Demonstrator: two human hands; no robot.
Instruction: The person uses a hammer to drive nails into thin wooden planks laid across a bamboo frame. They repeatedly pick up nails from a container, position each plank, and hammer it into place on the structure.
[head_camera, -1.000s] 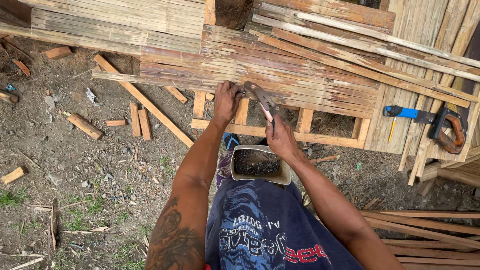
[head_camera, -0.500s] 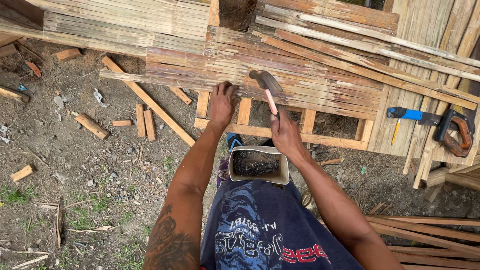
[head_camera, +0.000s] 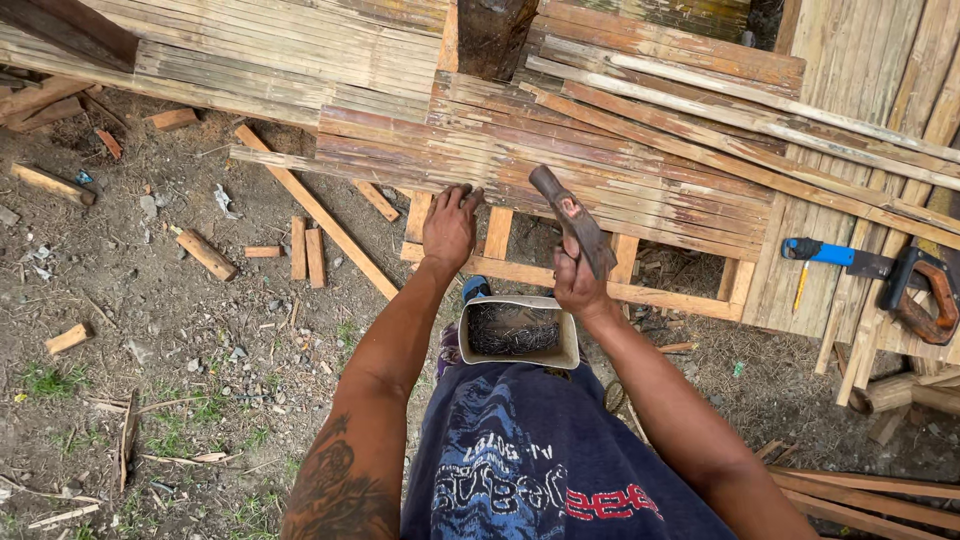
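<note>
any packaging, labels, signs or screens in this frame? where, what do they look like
No signs or screens.
Open rectangular pale container: at the person's waist, below the bamboo slat panel, filled with dark nails, no label visible.
Printed dark blue shirt: bottom centre, pale and red lettering, not read.

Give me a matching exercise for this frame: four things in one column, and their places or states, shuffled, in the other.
Things:
1. hammer
2. container of nails
3. hand saw
4. left hand

Places or states:
A. lying on the bamboo slats at the far right
B. raised in the right hand
C. resting on the person's lap
D. pressed on the edge of the slatted bamboo panel

Pairs: 1-B, 2-C, 3-A, 4-D
</note>
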